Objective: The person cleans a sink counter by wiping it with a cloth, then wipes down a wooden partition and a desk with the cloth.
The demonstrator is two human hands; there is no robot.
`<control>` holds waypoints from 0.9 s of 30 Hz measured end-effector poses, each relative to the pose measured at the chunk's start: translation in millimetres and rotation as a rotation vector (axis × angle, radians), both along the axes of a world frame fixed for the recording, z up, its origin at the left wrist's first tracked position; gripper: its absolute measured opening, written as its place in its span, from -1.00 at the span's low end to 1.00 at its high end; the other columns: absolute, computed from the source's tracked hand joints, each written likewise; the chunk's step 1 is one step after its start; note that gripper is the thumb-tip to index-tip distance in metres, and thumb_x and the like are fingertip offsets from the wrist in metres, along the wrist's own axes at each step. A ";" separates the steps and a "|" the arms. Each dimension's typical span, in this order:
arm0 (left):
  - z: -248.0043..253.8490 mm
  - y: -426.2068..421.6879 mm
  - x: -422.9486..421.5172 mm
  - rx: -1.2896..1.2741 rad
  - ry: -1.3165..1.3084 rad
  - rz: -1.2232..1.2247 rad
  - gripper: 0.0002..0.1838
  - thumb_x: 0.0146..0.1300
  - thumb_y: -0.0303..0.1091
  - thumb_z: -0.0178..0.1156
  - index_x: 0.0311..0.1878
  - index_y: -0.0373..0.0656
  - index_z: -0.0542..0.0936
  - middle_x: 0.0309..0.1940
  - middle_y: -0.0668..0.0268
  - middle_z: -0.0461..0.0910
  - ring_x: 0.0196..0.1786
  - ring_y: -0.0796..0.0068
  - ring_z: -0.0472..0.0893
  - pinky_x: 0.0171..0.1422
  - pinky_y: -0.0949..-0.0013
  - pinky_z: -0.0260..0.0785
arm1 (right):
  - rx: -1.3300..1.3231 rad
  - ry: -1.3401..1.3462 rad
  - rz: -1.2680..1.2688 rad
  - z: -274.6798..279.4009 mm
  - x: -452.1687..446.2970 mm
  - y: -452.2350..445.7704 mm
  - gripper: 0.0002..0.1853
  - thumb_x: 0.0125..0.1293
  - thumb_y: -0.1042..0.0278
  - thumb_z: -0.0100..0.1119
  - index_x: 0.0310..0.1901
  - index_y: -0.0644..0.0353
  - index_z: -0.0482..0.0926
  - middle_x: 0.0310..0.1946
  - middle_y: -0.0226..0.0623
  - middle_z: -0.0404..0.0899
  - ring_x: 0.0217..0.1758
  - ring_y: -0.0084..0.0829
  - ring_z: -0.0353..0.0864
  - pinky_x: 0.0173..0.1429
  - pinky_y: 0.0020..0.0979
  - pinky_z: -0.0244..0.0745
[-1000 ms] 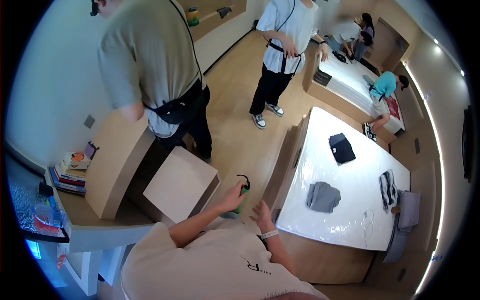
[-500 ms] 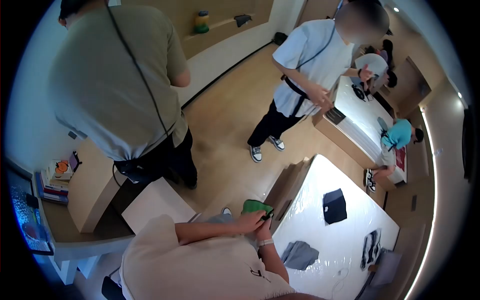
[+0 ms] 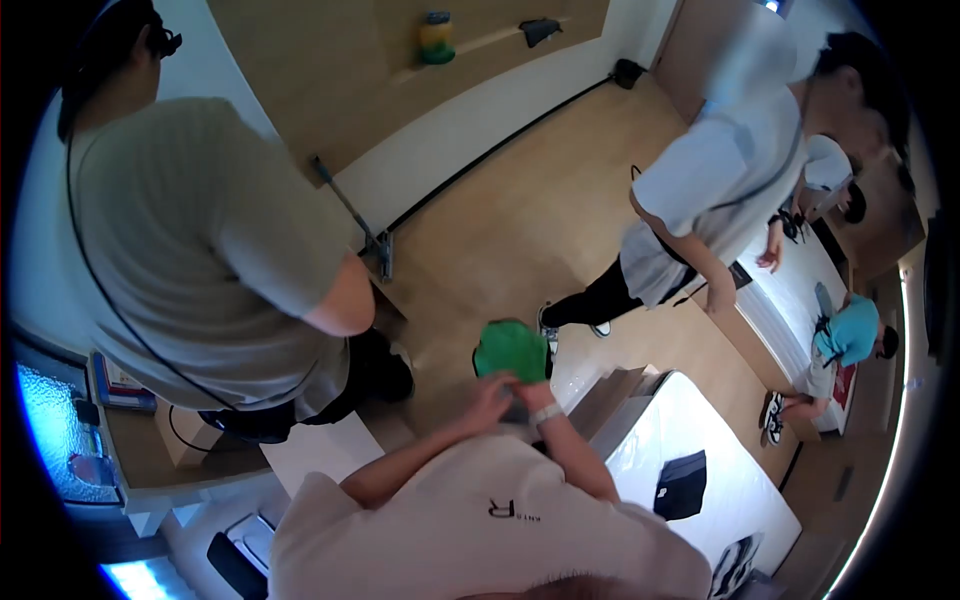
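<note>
left hand (image 3: 487, 402) and right hand (image 3: 533, 394) close together, green fabric item (image 3: 512, 350) at their twelve o'clock, grips too blurred to tell, shiny-covered mattress (image 3: 627, 462) at four o'clock

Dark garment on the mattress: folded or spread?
Folded: the dark garment lies on the mattress as a compact, nearly straight-edged block.

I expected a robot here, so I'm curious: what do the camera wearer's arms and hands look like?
The left hand is bare; the right hand, also gloveless, wears a light wristband. The sleeves are short and pale, matching the shirt, which bears dark lettering.
</note>
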State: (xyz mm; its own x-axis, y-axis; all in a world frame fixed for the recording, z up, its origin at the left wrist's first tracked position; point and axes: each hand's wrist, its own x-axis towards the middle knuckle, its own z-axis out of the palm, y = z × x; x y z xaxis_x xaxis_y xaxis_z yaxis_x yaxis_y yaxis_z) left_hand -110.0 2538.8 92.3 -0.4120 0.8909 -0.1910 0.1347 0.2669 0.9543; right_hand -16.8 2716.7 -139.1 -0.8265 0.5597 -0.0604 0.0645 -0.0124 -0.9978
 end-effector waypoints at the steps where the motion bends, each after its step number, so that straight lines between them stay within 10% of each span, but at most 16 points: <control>1: -21.0 21.5 -19.2 0.246 0.232 0.105 -0.61 0.38 -0.37 0.28 0.26 -0.10 0.61 0.34 0.09 0.61 0.28 0.05 0.67 0.33 0.11 0.52 | -0.010 0.096 -0.042 35.9 -37.7 22.2 -0.58 0.46 0.26 0.28 0.30 0.12 0.59 0.27 -0.20 0.63 0.30 -0.16 0.61 0.38 -0.12 0.53; 7: 85.2 98.0 -107.9 0.110 0.176 0.385 -0.74 0.46 -0.41 0.22 0.17 -0.16 0.63 0.11 0.16 0.75 0.04 0.13 0.78 0.10 0.21 0.62 | -1.331 0.469 0.195 233.5 -166.5 157.9 -0.48 0.63 0.05 0.11 0.48 0.09 0.46 0.50 -0.28 0.48 0.52 -0.21 0.45 0.64 -0.12 0.35; 8: 78.9 106.1 -124.5 0.098 0.169 0.412 -0.74 0.46 -0.41 0.22 0.17 -0.16 0.63 0.11 0.16 0.75 0.04 0.13 0.78 0.10 0.21 0.62 | -1.346 0.443 0.209 266.5 -185.1 172.2 -0.48 0.63 0.05 0.11 0.48 0.09 0.46 0.50 -0.28 0.48 0.52 -0.21 0.45 0.64 -0.12 0.35; 10: 50.7 110.6 -141.3 0.041 0.155 0.516 -0.78 0.50 -0.41 0.20 0.14 -0.16 0.64 0.12 0.21 0.76 0.03 0.29 0.78 0.04 0.28 0.61 | -0.505 0.577 0.300 311.5 -209.8 189.9 -0.44 0.64 -0.03 0.07 0.50 0.08 0.44 0.51 -0.26 0.47 0.55 -0.17 0.43 0.65 -0.09 0.33; 11: 44.6 114.6 -148.4 0.025 0.132 0.549 -0.78 0.50 -0.41 0.20 0.14 -0.16 0.64 0.12 0.21 0.76 0.03 0.29 0.78 0.04 0.28 0.61 | -0.524 0.545 0.322 302.3 -234.7 207.8 -0.44 0.64 -0.03 0.07 0.50 0.08 0.44 0.51 -0.26 0.47 0.55 -0.17 0.43 0.65 -0.09 0.33; 13: 33.1 124.1 -168.3 0.004 0.012 0.667 -0.82 0.53 -0.42 0.18 0.11 -0.19 0.65 0.05 0.24 0.77 0.01 0.42 0.76 -0.03 0.35 0.58 | -1.401 0.672 0.436 276.2 -289.4 241.4 -0.44 0.70 -0.06 -0.06 0.54 0.05 0.39 0.52 -0.26 0.45 0.54 -0.24 0.44 0.64 -0.08 0.34; 23: -14.7 189.3 -338.1 0.230 -0.353 1.066 -0.84 0.57 -0.42 0.10 0.00 -0.20 0.66 -0.10 0.26 0.76 -0.01 0.49 0.72 0.04 0.38 0.55 | -0.980 0.423 0.501 259.6 -519.0 292.3 -0.46 0.71 0.02 -0.07 0.57 0.06 0.33 0.55 -0.27 0.41 0.57 -0.24 0.39 0.69 -0.13 0.25; 27: 4.3 211.9 -430.1 0.365 -0.289 1.236 -0.85 0.59 -0.40 0.09 0.00 -0.17 0.65 -0.12 0.27 0.77 -0.04 0.48 0.73 0.00 0.40 0.55 | -1.262 0.393 0.586 305.1 -598.4 312.4 -0.44 0.70 -0.02 -0.05 0.53 0.12 0.38 0.55 -0.24 0.42 0.57 -0.20 0.40 0.71 -0.09 0.23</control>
State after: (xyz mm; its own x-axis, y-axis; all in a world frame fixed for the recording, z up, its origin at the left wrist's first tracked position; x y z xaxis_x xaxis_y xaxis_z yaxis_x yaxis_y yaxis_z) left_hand -540.1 2750.7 96.6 -0.9706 -0.0219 -0.2396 -0.2298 -0.2104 0.9502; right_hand -615.2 3029.1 166.0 -0.9931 -0.1126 0.0320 0.0982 -0.9502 -0.2957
